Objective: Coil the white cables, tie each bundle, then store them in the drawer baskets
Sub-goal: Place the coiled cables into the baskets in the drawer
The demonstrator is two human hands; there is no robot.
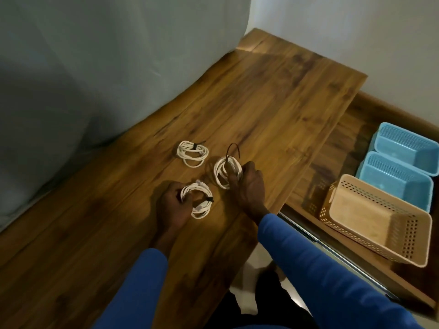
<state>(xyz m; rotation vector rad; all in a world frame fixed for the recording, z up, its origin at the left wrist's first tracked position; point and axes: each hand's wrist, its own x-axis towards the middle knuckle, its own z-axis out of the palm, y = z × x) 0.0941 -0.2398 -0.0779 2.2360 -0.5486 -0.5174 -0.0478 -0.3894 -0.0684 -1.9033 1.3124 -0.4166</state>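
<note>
Three coiled white cable bundles are on the wooden surface (pixel 261 103).

1. The near bundle (pixel 198 203) is bound with a black tie (pixel 209 199). The left hand (pixel 174 205) grips its left side, fingers curled round the strands.
2. The middle bundle (pixel 223 170) stands tilted up on its edge. The right hand (pixel 249 184) holds it, fingers curled round its right side. A thin dark tie loop (pixel 234 150) arches above its top.
3. The far bundle (pixel 193 153) lies flat, apart from both hands, and is also bound with a black tie (pixel 195 146).

An open drawer (pixel 344 148) extends to the right of the surface. It contains a beige basket (pixel 370 238) nearest the person and two blue baskets (pixel 399 162) (pixel 408 129) beyond it. Both forearms wear blue sleeves (pixel 320 269).
</note>
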